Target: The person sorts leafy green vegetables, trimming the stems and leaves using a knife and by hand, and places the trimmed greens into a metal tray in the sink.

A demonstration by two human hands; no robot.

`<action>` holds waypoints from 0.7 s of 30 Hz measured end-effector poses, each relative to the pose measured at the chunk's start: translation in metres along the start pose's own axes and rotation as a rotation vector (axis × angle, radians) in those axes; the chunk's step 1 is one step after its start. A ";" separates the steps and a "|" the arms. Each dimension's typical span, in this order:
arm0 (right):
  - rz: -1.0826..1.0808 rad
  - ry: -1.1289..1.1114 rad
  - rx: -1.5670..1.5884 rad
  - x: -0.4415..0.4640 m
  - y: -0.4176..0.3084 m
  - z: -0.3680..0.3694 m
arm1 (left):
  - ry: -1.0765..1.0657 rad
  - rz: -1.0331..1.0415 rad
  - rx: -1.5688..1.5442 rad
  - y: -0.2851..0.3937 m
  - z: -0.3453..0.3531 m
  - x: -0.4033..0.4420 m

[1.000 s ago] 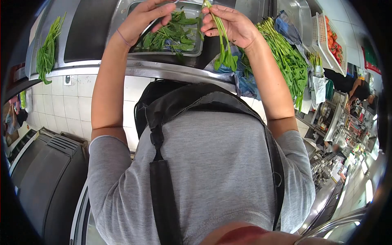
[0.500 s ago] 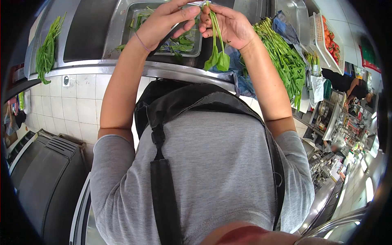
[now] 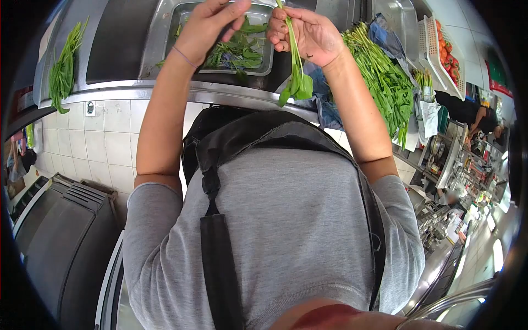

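My right hand (image 3: 308, 36) is closed, pinching a sprig of leafy greens (image 3: 297, 55) by its stems between thumb and fingers. The stems hang down and the green leaves dangle over the counter's front edge. To the left, my left hand (image 3: 213, 25) is raised above a metal tray (image 3: 268, 60), fingers apart and nothing visible in them; its fingertips are partly cut by the top of the view. Loose green leaves (image 3: 242, 52) lie in the tray beneath it.
A large heap of leafy greens (image 3: 379, 82) lies right of my right arm, by a blue plastic bag (image 3: 324, 93). A small bunch of greens (image 3: 63, 71) rests at the far left. Beyond the heap stands a white basket (image 3: 432, 52) of red tomatoes (image 3: 448, 60). Another person (image 3: 478, 118) is farther right.
My left hand has moved left, away from my right hand and the stems. The sprig still hangs from my right hand, its leaves now slightly lower and farther right.
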State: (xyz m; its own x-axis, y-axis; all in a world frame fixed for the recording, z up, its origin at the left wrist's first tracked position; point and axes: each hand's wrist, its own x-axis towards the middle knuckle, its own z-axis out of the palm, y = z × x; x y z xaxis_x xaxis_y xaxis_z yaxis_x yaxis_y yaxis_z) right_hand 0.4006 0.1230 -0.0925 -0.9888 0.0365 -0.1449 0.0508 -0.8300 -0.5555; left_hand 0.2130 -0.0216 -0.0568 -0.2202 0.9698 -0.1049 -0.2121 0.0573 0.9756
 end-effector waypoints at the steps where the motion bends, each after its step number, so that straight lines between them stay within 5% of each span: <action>1: -0.004 0.014 0.005 -0.001 -0.001 0.000 | -0.034 -0.005 -0.008 0.000 -0.007 0.001; 11: -0.244 0.256 0.108 -0.005 -0.019 0.029 | 0.054 0.006 0.149 -0.019 -0.027 -0.011; 21: -0.702 -0.078 0.136 -0.040 -0.050 0.040 | 0.097 -0.033 0.110 -0.018 -0.031 -0.030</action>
State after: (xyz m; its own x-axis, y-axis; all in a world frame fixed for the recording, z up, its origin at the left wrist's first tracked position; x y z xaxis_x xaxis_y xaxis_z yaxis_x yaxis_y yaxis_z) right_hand 0.4323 0.1409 -0.0259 -0.7888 0.5515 0.2712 -0.6140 -0.6870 -0.3886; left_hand 0.1942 -0.0593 -0.0771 -0.3071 0.9397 -0.1507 -0.1167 0.1200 0.9859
